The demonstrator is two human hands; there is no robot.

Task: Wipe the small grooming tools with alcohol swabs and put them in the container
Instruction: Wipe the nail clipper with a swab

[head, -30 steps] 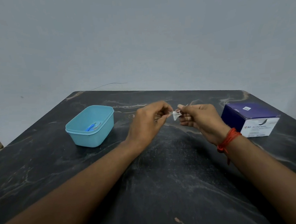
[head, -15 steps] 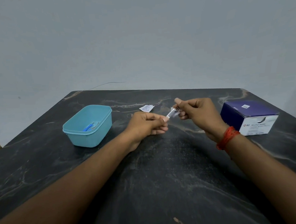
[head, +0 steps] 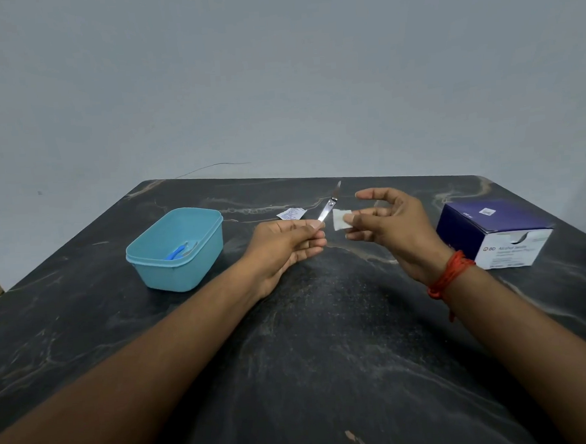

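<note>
Filling most of the lower view, the dark marble-patterned table (head: 328, 374) carries everything else; a dark blue and white cardboard box of alcohol swabs (head: 494, 233) sits on its right side, well apart from the light blue rectangular plastic container (head: 176, 249) on the left; a small blue-handled tool (head: 178, 251) lies inside that container. Both bare forearms reach in from the bottom edge; the left hand (head: 286, 246) is curled closed, thumb and fingers pinching the lower end of a slim silver metal grooming tool (head: 330, 204), which slants up and to the right with its pointed tip above the far table edge; the right hand (head: 388, 226), with a red thread band (head: 449, 274) at the wrist, is loosely spread, thumb raised, and its fingers hold a small white square swab (head: 340, 219) just beside the metal tool, not clearly touching it; a torn white swab wrapper (head: 291, 214) lies on the table behind the left hand.
</note>
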